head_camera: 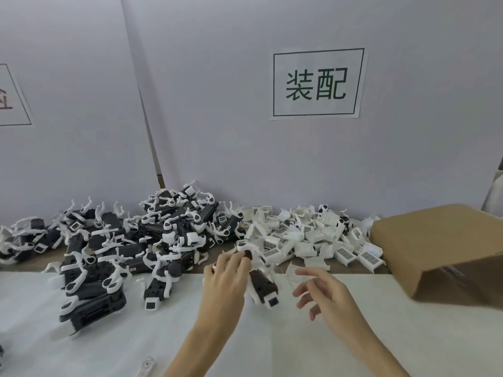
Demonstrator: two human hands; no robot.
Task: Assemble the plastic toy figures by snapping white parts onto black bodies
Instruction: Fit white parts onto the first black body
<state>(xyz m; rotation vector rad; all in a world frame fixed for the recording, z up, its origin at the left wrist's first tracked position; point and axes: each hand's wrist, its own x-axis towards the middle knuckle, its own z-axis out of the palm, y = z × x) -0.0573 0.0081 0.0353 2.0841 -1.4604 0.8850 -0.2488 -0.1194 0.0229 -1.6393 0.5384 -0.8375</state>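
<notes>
A black toy body (263, 287) with white parts at its lower end and sides lies on the white sheet (272, 344) near the middle of the table, its upper end reaching toward the sheet's far edge. The left hand (227, 278) rests over the body's upper end, its fingers curled round it and gripping it there, though motion blur hides the exact contact. The right hand (324, 289) hovers just to the right of the body, apart from it, its fingers spread and loosely bent, holding nothing. Along the table's far edge, against the grey wall, a pile of loose white parts (307, 238) sits right of centre. Left of it, a larger heap of black-and-white figures (130, 240) spreads toward the table's left edge and spills onto the sheet. A cardboard box (441, 257) stands tilted at the table's right edge, just beside the white parts. On the wall above hangs a paper sign (317, 83) with two green characters, and another sign (12, 96) is cut off by the left edge of the view.
</notes>
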